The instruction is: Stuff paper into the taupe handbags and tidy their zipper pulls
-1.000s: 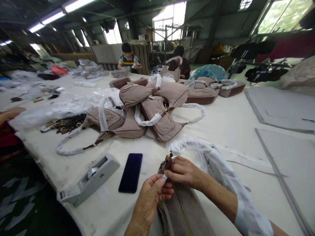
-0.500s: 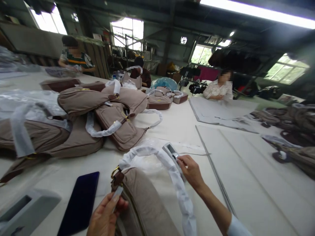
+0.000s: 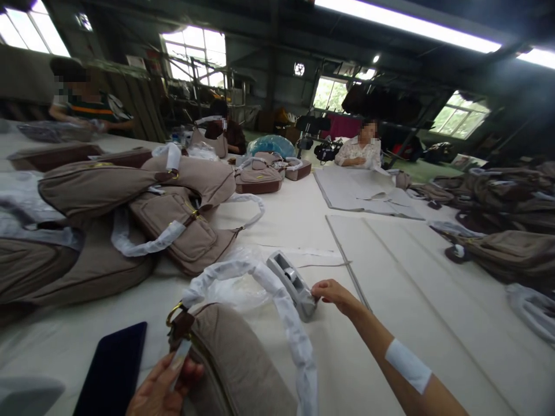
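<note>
A taupe handbag (image 3: 243, 358) with a brown leather tab and gold ring lies in front of me, its strap (image 3: 288, 312) wrapped in white film. My left hand (image 3: 162, 381) pinches a small pale-wrapped zipper pull (image 3: 180, 358) at the bag's near-left end, beside the zip. Beyond the strap stands a grey tape dispenser (image 3: 299, 289) with a roll in it. The pinched fingertips of my right hand (image 3: 332, 290) are at the dispenser's near end; whatever lies between them is too small to see. A white patch (image 3: 407, 364) is on my right forearm.
A dark phone (image 3: 113, 370) lies left of the bag, near a blurred grey object (image 3: 28, 396). Similar handbags (image 3: 173, 222) are heaped at left, with more (image 3: 503, 254) at right. Grey sheets (image 3: 359, 190) and a large pale board (image 3: 416, 271) cover the right side. Several people sit beyond.
My right hand has moved from beside the dispenser's roll to its near end. My left hand keeps its pinch. The whole view has shifted, so things appear further left.
</note>
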Tool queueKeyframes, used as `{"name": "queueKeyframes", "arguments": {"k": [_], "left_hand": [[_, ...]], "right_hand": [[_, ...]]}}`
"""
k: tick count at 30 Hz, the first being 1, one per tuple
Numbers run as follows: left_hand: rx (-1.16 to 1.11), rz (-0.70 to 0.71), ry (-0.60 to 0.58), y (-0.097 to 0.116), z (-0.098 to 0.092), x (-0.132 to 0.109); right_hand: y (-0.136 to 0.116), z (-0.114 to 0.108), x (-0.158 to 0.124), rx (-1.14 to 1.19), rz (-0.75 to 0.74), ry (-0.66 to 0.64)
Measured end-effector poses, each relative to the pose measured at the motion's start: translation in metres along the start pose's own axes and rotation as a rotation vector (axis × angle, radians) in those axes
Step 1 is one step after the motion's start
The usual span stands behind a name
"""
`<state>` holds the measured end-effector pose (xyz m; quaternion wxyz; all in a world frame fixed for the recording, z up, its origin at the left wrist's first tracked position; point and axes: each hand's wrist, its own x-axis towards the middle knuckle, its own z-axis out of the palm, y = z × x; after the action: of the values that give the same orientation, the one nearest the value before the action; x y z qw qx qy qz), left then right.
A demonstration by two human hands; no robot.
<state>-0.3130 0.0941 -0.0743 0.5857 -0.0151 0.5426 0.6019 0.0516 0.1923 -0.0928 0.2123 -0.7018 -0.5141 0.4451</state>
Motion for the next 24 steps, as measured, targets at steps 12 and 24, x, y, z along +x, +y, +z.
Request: {"name": "queueKeyframes", "arguments": {"k": [12, 24], "left_hand": [[0.004, 0.065, -0.092, -0.009, -0.008, 0.005], [0.056, 0.218, -0.191, -0.019, -0.007, -0.002]], "right_hand": [[0.032, -0.003, -0.042, 0.111, 0.169, 0.075], [0.026, -0.001, -0.065, -0.150, -0.092, 0.114]]}}
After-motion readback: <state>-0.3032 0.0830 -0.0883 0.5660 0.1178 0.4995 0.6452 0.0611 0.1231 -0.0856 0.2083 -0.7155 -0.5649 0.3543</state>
